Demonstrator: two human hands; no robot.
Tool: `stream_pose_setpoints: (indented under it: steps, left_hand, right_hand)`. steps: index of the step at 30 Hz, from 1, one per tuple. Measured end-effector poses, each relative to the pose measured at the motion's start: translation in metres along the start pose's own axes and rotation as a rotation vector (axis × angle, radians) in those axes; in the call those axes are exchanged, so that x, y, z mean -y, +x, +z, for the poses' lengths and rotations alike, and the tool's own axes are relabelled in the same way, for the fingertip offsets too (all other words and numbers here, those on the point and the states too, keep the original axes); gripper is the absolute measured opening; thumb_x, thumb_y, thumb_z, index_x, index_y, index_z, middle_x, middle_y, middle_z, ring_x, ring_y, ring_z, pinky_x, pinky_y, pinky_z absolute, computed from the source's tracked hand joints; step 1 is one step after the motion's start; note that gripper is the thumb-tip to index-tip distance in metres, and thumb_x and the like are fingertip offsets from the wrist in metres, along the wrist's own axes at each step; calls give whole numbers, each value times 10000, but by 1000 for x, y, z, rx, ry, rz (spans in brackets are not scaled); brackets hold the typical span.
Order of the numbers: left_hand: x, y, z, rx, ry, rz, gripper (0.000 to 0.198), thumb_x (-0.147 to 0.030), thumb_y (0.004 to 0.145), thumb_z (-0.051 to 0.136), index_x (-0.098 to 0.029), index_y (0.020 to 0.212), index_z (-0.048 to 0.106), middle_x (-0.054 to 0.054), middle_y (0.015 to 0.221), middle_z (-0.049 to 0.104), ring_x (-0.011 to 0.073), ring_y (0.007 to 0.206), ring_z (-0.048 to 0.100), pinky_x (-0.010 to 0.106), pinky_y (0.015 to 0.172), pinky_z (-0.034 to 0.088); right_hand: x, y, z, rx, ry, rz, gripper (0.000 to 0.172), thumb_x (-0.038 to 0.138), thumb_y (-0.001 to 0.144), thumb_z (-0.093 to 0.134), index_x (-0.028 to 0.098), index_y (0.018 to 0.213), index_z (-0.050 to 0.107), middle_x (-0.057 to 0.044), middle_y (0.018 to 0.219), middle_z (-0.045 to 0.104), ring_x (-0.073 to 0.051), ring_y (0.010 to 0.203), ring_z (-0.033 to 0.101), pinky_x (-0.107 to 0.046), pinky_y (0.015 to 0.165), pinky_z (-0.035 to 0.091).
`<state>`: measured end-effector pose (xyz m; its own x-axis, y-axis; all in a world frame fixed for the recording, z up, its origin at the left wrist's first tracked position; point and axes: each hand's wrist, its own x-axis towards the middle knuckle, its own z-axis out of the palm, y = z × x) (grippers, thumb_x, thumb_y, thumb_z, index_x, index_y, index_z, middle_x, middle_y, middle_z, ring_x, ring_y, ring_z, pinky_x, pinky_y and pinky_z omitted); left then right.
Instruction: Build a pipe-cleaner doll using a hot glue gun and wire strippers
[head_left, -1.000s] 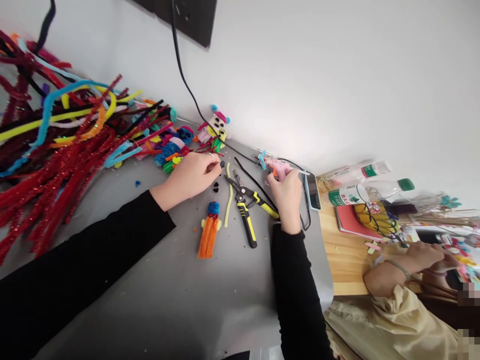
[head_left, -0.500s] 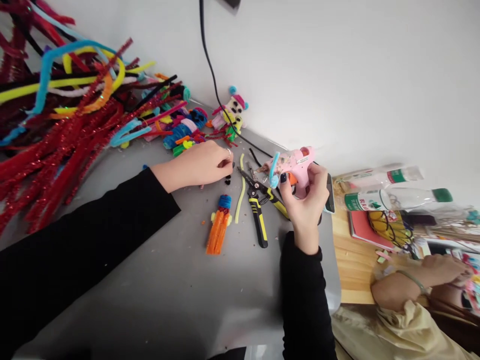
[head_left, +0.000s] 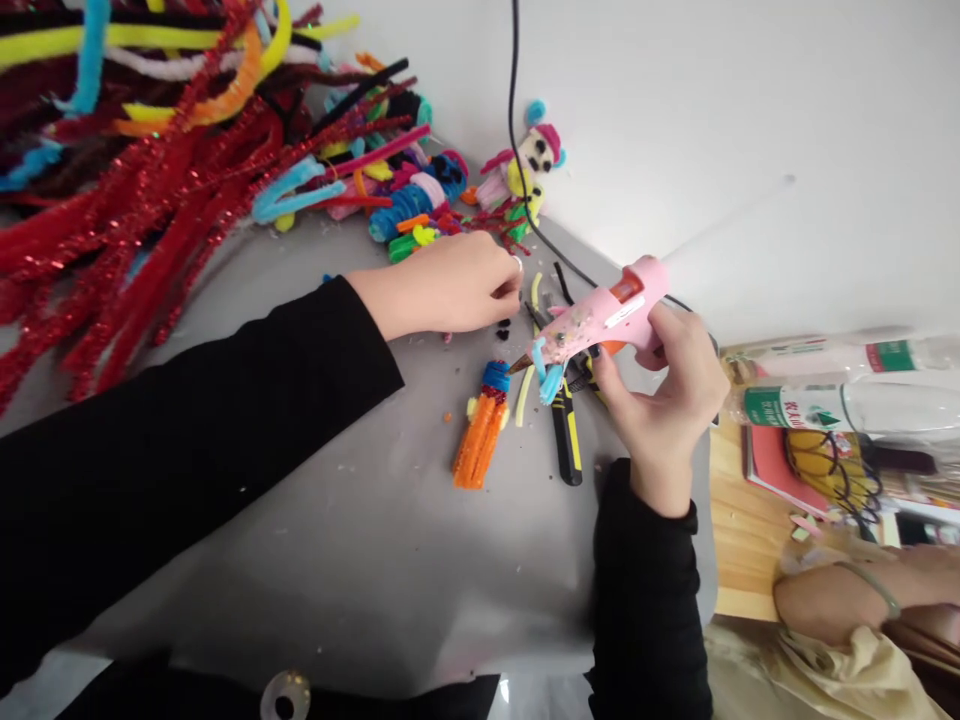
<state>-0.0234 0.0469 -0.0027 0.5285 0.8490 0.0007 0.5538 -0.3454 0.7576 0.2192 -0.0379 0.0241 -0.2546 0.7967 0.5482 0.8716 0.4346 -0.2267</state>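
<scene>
My right hand (head_left: pixel 667 385) is wrapped round a pink hot glue gun (head_left: pixel 600 315) with a blue fuzzy piece tied near its front. The gun's nozzle points down-left, close beside the blue top of an orange pipe-cleaner figure (head_left: pixel 480 430) that lies on the grey table (head_left: pixel 375 560). I cannot tell whether the tip touches it. My left hand (head_left: pixel 465 283) is closed, fingertips pinched together above small black bits (head_left: pixel 503 330); whatever is in the pinch is hidden. Yellow-and-black pliers (head_left: pixel 568 440) lie partly under the glue gun, beside a pale yellow strip (head_left: pixel 525 395).
A heap of red, yellow and blue pipe cleaners (head_left: pixel 172 190) covers the left. Several finished dolls (head_left: pixel 420 200) lie along the wall, under a black cord (head_left: pixel 514 110). Plastic bottles (head_left: pixel 810 405) rest on a wooden table (head_left: pixel 739 545) at right, near another person's arm (head_left: pixel 840 600).
My right hand has lifted the glue gun off its place by the pliers and brought its nozzle down to the orange figure's blue top. The whole view has shifted; my left hand stays pinched.
</scene>
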Motion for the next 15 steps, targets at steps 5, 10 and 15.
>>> stream_pose_setpoints:
  steps: [5, 10, 15]
  left_hand:
    - [0, 0, 2, 1, -72, -14, 222, -115, 792, 681, -178, 620, 555, 31, 613, 502, 278, 819, 642, 341, 721, 404]
    - [-3, -2, 0, 10, 98, 27, 172, -167, 838, 631, -166, 669, 597, 46, 662, 553, 271, 834, 661, 334, 721, 424]
    - [-5, -4, -4, 49, 213, 63, 143, -231, 861, 578, -176, 781, 684, 74, 694, 632, 272, 840, 677, 329, 712, 444]
  right_hand:
    - [1, 1, 2, 59, 7, -2, 361, 403, 957, 645, 259, 1285, 683, -90, 960, 664, -251, 890, 640, -422, 787, 556]
    - [-3, 1, 5, 38, -2, -48, 367, 372, 960, 647, 253, 1305, 685, -90, 1009, 699, -241, 892, 663, -434, 828, 569]
    - [-7, 0, 6, 6, 21, -83, 382, 324, 931, 684, 253, 1306, 693, -88, 1024, 720, -235, 872, 659, -422, 821, 556]
